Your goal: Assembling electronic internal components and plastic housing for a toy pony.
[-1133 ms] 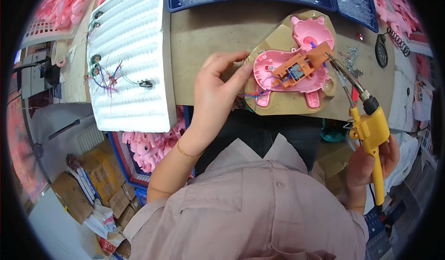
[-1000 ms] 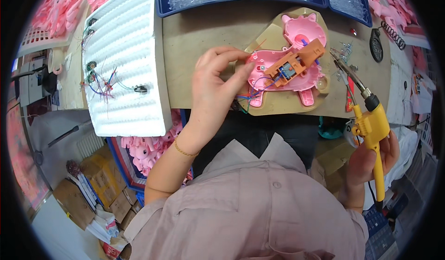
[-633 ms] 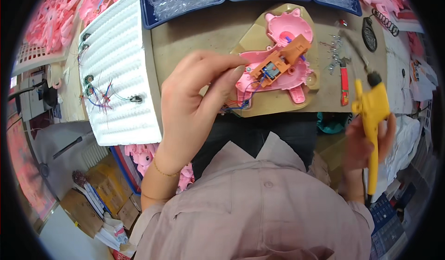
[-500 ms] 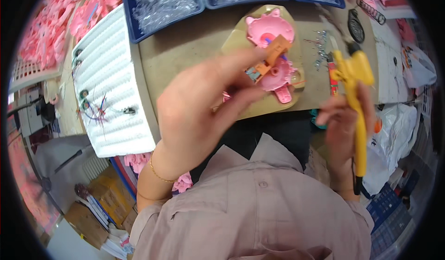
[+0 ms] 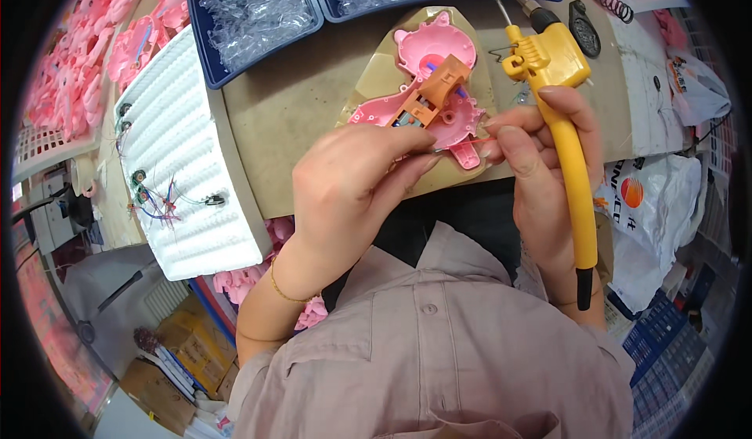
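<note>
My left hand (image 5: 341,184) is closed in a pinch at the near edge of a pink plastic shell (image 5: 435,46). A thin red wire (image 5: 476,141) runs from its fingertips to the thumb and fingers of my right hand (image 5: 544,180). That right hand also holds a yellow soldering gun (image 5: 570,149), its handle lying across the palm and its metal tip pointing away from me. An orange plastic part (image 5: 448,80) lies over the shell, with small components beside it. What exactly sits between my left fingertips is partly hidden.
Blue trays (image 5: 309,28) of clear plastic pieces line the far edge. On the left stands a white ridged foam tray (image 5: 192,165) with wired parts. Pink pieces (image 5: 66,63) are heaped at far left. A coiled spring holder (image 5: 607,2) and white plastic bags (image 5: 658,220) are at right.
My left hand has lowered from the orange part to the wire. My right hand has moved inward with the soldering gun and now pinches the red wire; the gun has shifted up and left.
</note>
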`<state>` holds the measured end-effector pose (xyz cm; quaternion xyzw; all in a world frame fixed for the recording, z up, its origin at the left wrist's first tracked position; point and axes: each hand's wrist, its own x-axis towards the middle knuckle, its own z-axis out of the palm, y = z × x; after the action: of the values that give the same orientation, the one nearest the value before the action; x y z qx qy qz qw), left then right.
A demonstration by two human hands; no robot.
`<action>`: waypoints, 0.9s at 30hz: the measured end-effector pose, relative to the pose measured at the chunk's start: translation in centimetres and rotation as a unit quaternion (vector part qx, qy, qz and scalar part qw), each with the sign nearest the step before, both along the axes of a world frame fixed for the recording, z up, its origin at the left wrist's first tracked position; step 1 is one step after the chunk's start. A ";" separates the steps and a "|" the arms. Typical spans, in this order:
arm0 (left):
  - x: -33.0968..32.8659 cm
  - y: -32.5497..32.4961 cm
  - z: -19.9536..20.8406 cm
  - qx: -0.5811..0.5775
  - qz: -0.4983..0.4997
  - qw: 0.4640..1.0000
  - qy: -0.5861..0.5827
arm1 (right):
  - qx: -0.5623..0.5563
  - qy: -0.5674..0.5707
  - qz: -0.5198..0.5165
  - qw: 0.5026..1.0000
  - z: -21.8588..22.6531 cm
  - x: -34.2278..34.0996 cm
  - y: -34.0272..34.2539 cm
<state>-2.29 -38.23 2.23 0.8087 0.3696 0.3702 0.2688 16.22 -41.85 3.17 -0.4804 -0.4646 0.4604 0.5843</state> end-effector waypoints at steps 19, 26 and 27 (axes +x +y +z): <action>-1.3 0.5 -2.4 -0.212 0.175 0.958 -0.083 | 0.130 -0.483 -0.123 0.857 -3.0 6.9 -1.2; -1.0 -1.1 -1.1 -0.045 0.163 0.983 0.073 | 0.074 -0.223 -0.179 0.955 -2.9 7.7 -3.0; -0.8 -1.6 -0.9 -0.018 0.156 0.984 0.083 | 0.044 -0.165 -0.158 0.973 -2.6 7.7 -3.5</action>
<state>-3.11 -39.78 1.31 0.7644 0.5188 0.3322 0.1905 23.92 -45.39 0.56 -0.5910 -0.4921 0.2561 0.5856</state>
